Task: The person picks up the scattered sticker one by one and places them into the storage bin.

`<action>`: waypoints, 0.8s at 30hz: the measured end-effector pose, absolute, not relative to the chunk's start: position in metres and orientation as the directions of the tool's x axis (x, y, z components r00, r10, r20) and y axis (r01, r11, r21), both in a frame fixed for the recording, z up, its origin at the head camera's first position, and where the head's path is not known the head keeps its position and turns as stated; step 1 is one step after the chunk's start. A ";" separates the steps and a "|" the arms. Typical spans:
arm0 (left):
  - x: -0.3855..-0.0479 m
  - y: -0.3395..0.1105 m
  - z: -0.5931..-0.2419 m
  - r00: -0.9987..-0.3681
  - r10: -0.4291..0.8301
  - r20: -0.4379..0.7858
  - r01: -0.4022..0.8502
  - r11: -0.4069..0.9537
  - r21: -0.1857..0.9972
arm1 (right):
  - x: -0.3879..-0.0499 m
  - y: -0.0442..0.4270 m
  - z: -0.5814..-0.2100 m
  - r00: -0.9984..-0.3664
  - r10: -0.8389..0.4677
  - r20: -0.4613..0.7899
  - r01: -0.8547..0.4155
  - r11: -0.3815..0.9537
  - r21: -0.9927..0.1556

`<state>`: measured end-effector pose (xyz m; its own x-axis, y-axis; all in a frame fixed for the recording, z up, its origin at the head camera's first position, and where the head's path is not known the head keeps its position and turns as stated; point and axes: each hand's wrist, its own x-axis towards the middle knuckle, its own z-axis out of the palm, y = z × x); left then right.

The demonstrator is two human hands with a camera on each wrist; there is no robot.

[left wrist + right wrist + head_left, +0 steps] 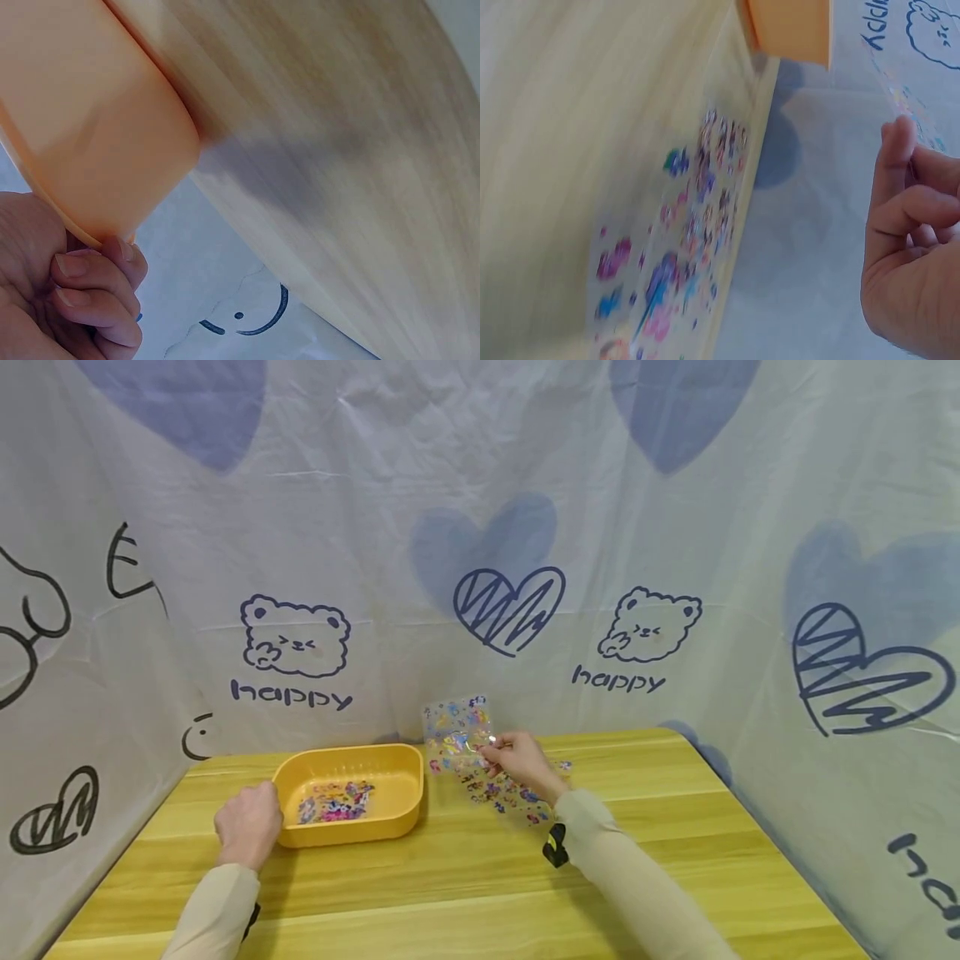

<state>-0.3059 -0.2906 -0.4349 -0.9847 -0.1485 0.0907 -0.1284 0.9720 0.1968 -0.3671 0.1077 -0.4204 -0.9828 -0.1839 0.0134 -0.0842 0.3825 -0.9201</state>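
Observation:
The left hand (249, 825) grips the left rim of a yellow plastic basket (411, 814); in the left wrist view its curled fingers (97, 281) pinch the basket's edge (127, 150). Inside the basket lie colourful sticker sheets (337, 802). Between thumb and fingers, the right hand (521, 764) pinches a clear sticker sheet (456, 731) by its right side, held up to the right of the basket. Below that hand, more sticker sheets (502, 793) lie on the table; the right wrist view shows them (660, 277) beside the raised right hand (915, 232).
The wood-grain table (450, 902) meets a white curtain (390, 568) with blue hearts and bear drawings at its back and sides. A black and yellow band (555, 846) sits at the right wrist.

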 end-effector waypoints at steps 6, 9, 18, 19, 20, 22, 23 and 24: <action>-0.306 -0.290 -0.434 -0.984 -0.147 0.101 -0.125 0.973 0.196 | -0.365 0.085 -0.415 -0.984 -0.172 0.050 -0.113 0.382 -0.917; -0.306 -0.290 -0.434 -0.985 -0.144 0.098 -0.123 0.972 0.199 | -0.363 0.073 -0.411 -0.987 -0.159 0.040 -0.098 0.374 -0.922; -0.307 -0.291 -0.434 -0.985 -0.145 0.098 -0.123 0.973 0.197 | -0.358 0.034 -0.414 -0.980 -0.190 0.052 -0.116 0.343 -0.932; -0.307 -0.290 -0.434 -0.985 -0.145 0.098 -0.124 0.973 0.196 | -0.357 0.031 -0.415 -0.979 -0.197 0.046 -0.113 0.341 -0.933; -0.307 -0.290 -0.434 -0.985 -0.146 0.097 -0.125 0.973 0.195 | -0.355 0.028 -0.416 -0.979 -0.200 0.036 -0.104 0.337 -0.936; -0.307 -0.290 -0.434 -0.984 -0.147 0.097 -0.126 0.973 0.195 | -0.353 0.021 -0.417 -0.979 -0.202 0.013 -0.084 0.349 -0.933; -0.307 -0.289 -0.434 -0.984 -0.148 0.096 -0.128 0.973 0.195 | -0.352 0.018 -0.419 -0.980 -0.200 0.002 -0.076 0.359 -0.930; -0.307 -0.289 -0.434 -0.984 -0.149 0.099 -0.127 0.972 0.196 | -0.351 0.016 -0.419 -0.980 -0.199 -0.007 -0.069 0.372 -0.926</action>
<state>-0.3066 -0.2888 -0.4340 -0.9839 -0.1488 0.0987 -0.1274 0.9723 0.1957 -0.3508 0.0157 -0.4194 -0.9800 -0.1989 -0.0069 -0.0690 0.3719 -0.9257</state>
